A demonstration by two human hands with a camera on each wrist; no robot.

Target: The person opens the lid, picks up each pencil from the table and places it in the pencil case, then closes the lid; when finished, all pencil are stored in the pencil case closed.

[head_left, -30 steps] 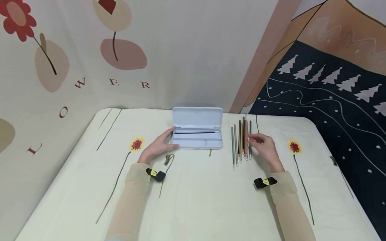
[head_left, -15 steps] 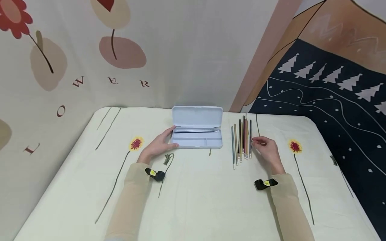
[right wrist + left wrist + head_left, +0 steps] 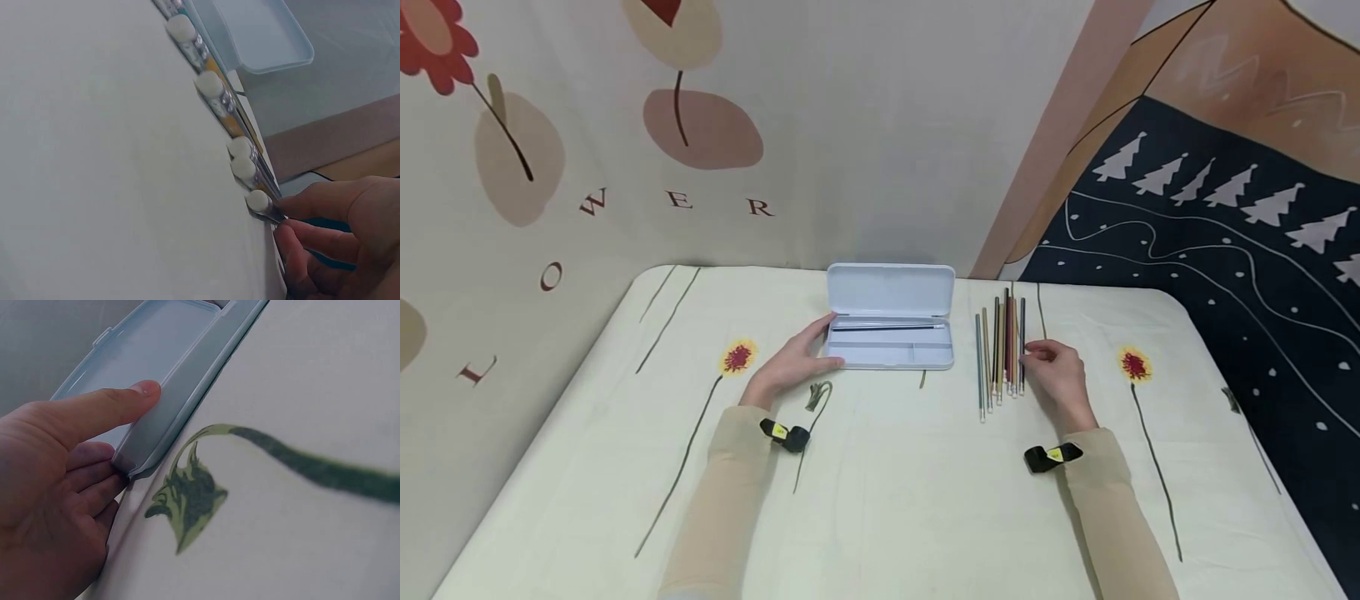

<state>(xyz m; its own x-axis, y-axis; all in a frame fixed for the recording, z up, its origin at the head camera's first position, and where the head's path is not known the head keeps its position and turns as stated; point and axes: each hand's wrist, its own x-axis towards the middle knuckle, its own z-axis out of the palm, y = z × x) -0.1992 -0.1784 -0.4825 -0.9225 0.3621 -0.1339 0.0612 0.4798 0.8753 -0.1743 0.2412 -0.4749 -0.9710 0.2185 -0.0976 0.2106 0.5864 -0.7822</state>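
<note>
A pale blue pencil case (image 3: 871,356) lies with its lid raised at the table's back edge; one dark pencil (image 3: 887,327) rests in its long rear compartment. My left hand (image 3: 790,364) holds the case's left end, thumb on the front wall and the other fingers around the side. To the right of the case, several pencils (image 3: 987,367) lie side by side, eraser ends toward me. At the row's right end, my right hand (image 3: 1060,375) pinches a dark pencil (image 3: 1022,321) between thumb and fingertips. In the right wrist view, its white eraser (image 3: 257,200) shows beside the fingers.
A pale cloth printed with flowers (image 3: 880,500) covers the table. Behind it hangs a light printed curtain (image 3: 865,167), with a dark tree-patterned cloth (image 3: 1187,225) at the right. The raised lid (image 3: 891,287) stands against the back.
My right hand has moved slightly right, off the middle pencils, then closed in on the rightmost dark pencil. My left hand stays on the pencil case.
</note>
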